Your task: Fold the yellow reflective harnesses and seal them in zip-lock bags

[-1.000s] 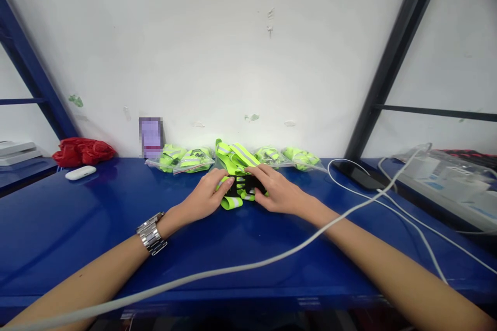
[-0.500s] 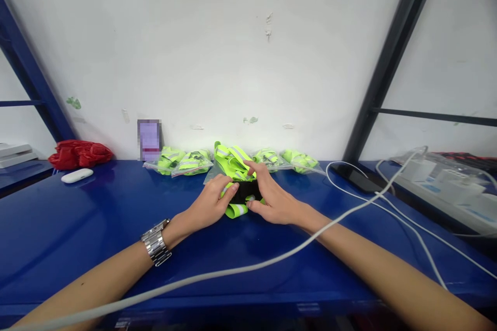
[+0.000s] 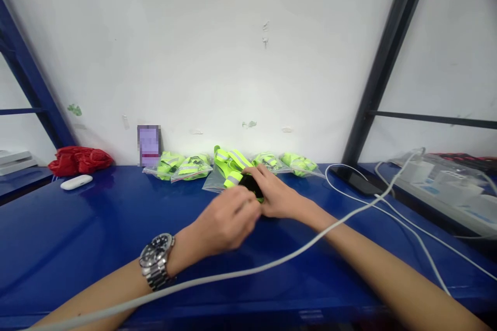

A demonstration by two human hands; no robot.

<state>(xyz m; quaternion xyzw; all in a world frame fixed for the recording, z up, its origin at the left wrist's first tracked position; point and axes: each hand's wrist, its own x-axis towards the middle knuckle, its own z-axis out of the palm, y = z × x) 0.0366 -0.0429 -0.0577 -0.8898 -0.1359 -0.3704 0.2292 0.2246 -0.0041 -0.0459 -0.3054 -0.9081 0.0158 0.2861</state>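
Note:
My right hand [image 3: 277,194] grips a flat black piece [image 3: 251,184], with the thumb side hidden behind my other hand. Neon yellow-green reflective straps [image 3: 233,158] with grey stripes run from that piece toward the wall. In front of the black piece, my left hand [image 3: 227,220] is curled with its fingers pressed together; whatever they pinch is hidden. A clear plastic bag [image 3: 213,182] lies under the straps. Packed neon bundles in clear bags rest on both sides, one [image 3: 193,165] to the left and one [image 3: 298,162] to the right.
A white cable [image 3: 272,268] crosses in front of my arms. On the blue table [image 3: 116,217] are a white case [image 3: 76,182], a red plastic bag [image 3: 80,160] and a phone [image 3: 357,181]. A pixelated upright item [image 3: 149,145] leans on the wall. White adapters [image 3: 450,181] lie at right.
My left hand has rolled over and come nearer, its fingers curling in front of the black piece. The strap loop below that piece is out of sight. My right hand still grips it.

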